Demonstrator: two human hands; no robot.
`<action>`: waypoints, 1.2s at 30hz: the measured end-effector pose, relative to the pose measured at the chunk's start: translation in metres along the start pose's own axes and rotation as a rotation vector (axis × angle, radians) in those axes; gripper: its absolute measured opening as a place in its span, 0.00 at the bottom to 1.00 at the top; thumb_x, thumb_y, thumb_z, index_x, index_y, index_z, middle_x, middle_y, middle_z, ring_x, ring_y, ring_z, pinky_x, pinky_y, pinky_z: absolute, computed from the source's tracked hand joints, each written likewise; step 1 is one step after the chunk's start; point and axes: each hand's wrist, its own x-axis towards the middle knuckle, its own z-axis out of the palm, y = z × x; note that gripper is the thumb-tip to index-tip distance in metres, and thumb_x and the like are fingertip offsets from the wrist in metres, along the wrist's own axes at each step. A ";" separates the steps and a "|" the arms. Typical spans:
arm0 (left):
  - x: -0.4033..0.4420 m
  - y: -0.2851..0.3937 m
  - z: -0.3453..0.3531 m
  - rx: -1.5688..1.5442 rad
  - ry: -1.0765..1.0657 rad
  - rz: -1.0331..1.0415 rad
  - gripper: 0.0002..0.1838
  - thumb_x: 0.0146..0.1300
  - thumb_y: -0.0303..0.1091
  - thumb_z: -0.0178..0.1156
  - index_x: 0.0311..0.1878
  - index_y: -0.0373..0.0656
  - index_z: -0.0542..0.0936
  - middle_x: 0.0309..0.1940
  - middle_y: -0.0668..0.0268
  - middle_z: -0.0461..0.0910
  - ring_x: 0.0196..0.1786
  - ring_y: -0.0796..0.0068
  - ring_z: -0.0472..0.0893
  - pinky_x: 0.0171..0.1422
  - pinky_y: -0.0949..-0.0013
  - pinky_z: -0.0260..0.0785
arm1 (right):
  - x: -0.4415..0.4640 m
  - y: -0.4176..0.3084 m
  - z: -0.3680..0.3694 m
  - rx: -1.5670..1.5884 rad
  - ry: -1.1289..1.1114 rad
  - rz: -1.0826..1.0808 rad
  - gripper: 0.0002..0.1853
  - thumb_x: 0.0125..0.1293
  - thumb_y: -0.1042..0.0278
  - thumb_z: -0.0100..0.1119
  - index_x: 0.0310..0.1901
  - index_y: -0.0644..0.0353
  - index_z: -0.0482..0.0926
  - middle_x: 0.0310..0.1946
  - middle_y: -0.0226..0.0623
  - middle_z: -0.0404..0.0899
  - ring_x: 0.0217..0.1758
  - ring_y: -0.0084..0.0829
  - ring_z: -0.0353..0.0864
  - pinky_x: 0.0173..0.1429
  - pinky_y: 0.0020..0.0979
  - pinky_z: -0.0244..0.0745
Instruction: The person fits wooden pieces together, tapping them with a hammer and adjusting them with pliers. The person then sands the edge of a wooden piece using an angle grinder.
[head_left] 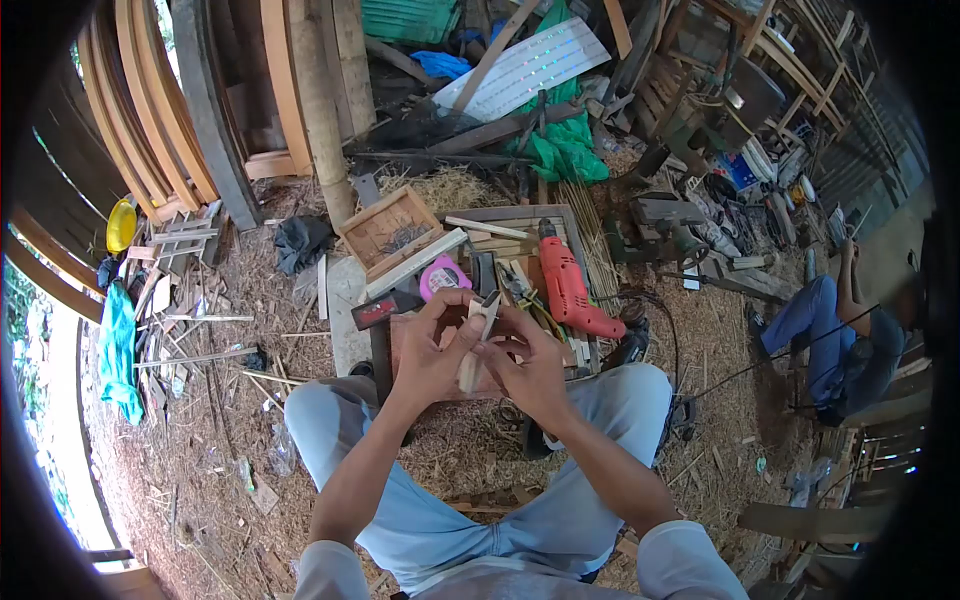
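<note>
So on my feed from the head camera, both hands are on one small pale wood piece (469, 371), right up in the middle of the view, between the knees and over the near part of the low counter (510, 212). My left grip (437, 345) is pinched narrow on it, thumb across the near face. My right grip (525, 357) is closed in from the other side, fingertips touching the same piece. It's standing at a tilt, top end leaning right. Something dark shows at the top by the fingers, but I can't tell what it is.

Just past the hands there's a pink tape measure (443, 278), and off to the right a red drill (568, 280) lying on its side. Further left sits a wooden tray (372, 209) with small loose bits in it, tilted a bit, with a long pale stick (418, 262) alongside. The floor (480, 440) is all shavings and scraps. Way over right another person (825, 335) in blue trousers is sitting, well apart from my hands.
</note>
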 end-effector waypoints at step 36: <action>0.017 -0.014 -0.031 0.191 0.184 0.554 0.15 0.56 0.17 0.65 0.45 0.39 0.75 0.53 0.56 0.79 0.51 0.66 0.81 0.52 0.71 0.72 | 0.023 0.019 -0.032 0.670 -0.210 0.810 0.20 0.66 0.54 0.63 0.50 0.62 0.75 0.36 0.30 0.78 0.35 0.22 0.76 0.36 0.26 0.74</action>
